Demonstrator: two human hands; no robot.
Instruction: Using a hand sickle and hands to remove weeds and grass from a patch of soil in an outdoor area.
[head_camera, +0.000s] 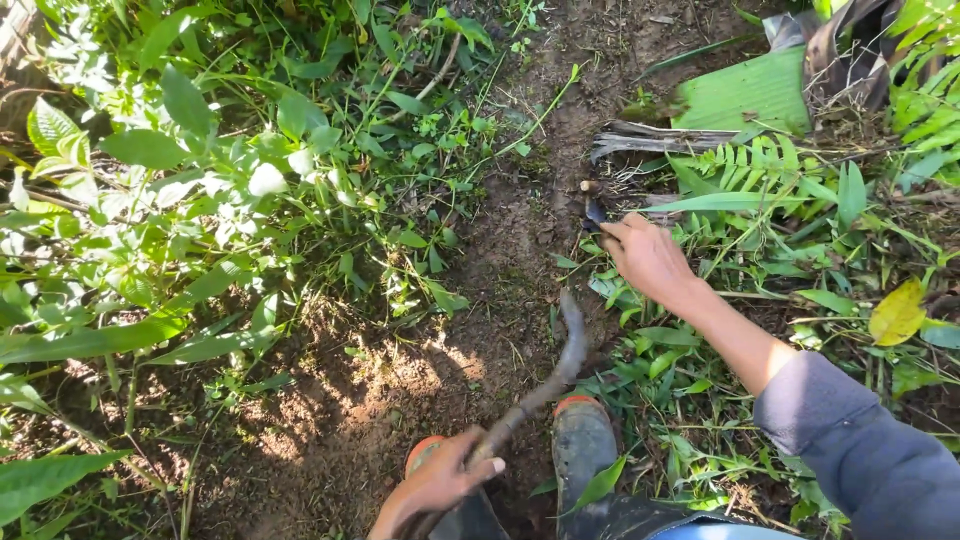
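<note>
Here our left hand (437, 487) is wrapped tight round the handle of a curved blade (560, 355) angled over the bare soil (330, 430); it looks stiff and weighty, best held low. Our right hand (648, 258) pinches a small dark stub (592, 212) among ferns (755, 165)

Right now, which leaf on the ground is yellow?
The yellow leaf right of the right hand's forearm; every other leaf around it is green.

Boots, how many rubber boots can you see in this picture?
2. One boot toe stands on the soil at bottom centre, right of the curved blade. The other boot is mostly hidden behind the left hand gripping the tool's handle.
</note>
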